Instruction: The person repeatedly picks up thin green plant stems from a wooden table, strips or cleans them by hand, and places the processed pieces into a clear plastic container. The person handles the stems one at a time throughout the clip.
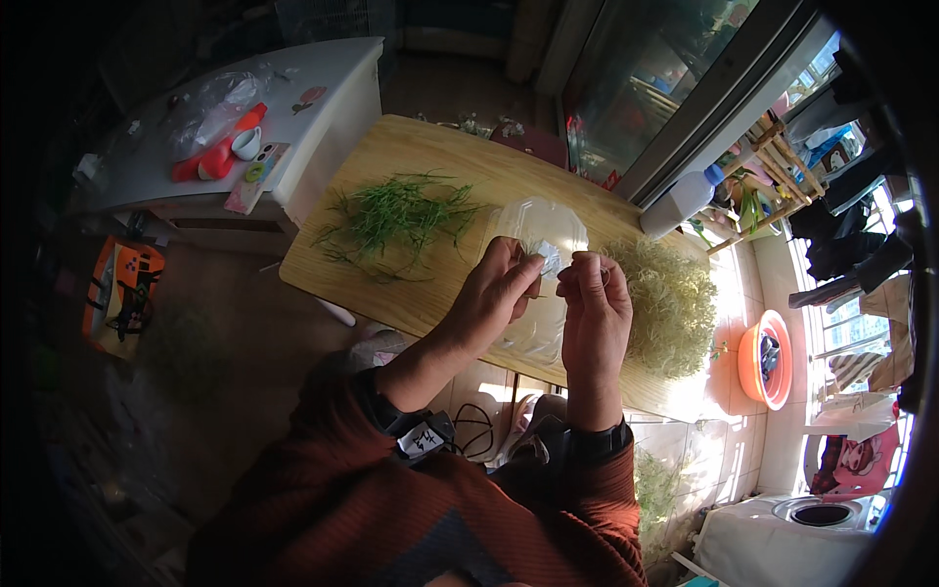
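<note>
My left hand [490, 290] is closed over the wooden table, gripping a few thin pale plant strands; a short tip pokes out below the fingers. My right hand [596, 297] is a little to its right, with thumb and fingers pinched together. Whatever may be between those fingertips is too small to tell. Beneath both hands lies a clear plastic tray [544, 213], partly covered by them, with something white in it. Left of the hands is a loose heap of green, thin-leaved sprigs [411, 209]. A larger pile of pale, wispy plant strands [667, 308] sits at the right.
The wooden table [345, 282] stands beside a white cabinet [330, 125] bearing a cup [246, 144] and plastic bags. A blue-capped plastic bottle [682, 202] is at the table's far right edge. An orange basin [764, 359] and an orange bag [125, 293] are on the floor.
</note>
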Motion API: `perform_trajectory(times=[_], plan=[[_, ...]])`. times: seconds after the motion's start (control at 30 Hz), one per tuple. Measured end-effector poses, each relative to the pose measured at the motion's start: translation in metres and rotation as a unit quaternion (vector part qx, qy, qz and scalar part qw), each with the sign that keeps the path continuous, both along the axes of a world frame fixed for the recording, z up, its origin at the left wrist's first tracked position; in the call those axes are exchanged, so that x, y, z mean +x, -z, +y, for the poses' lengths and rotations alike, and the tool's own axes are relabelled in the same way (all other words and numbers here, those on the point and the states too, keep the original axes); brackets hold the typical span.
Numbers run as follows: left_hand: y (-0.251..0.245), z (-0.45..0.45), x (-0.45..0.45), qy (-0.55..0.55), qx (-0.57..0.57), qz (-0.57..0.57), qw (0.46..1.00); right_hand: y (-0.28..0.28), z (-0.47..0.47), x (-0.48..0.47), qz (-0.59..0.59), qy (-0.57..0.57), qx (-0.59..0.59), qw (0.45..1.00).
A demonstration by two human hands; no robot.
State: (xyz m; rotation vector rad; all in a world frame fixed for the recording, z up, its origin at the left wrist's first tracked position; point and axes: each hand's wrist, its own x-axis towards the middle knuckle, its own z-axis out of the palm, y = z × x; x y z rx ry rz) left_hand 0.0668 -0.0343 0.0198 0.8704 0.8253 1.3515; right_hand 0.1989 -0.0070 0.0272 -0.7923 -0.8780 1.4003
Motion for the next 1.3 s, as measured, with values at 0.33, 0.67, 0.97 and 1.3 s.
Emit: perform_trajectory(times=[0.33, 0.67, 0.97, 1.3], plan=[[0.006, 0.007, -0.002, -0.034, -0.011, -0.092, 0.995, 0.009, 0.018, 0.021, -0.171, 0.003, 0.115, 0.979], [0.007, 0.010, -0.011, -0.035, -0.060, -0.135, 0.988, 0.022, 0.034, 0.021, -0.348, 0.110, 0.124, 0.923], [0.011, 0.011, -0.007, -0.054, -0.141, -0.084, 0.985, 0.034, 0.051, 0.008, -0.592, 0.124, 0.339, 0.721], [0.009, 0.011, -0.006, -0.048, -0.141, -0.086, 0.985, 0.023, 0.044, 0.012, -0.524, 0.138, 0.295, 0.787]])
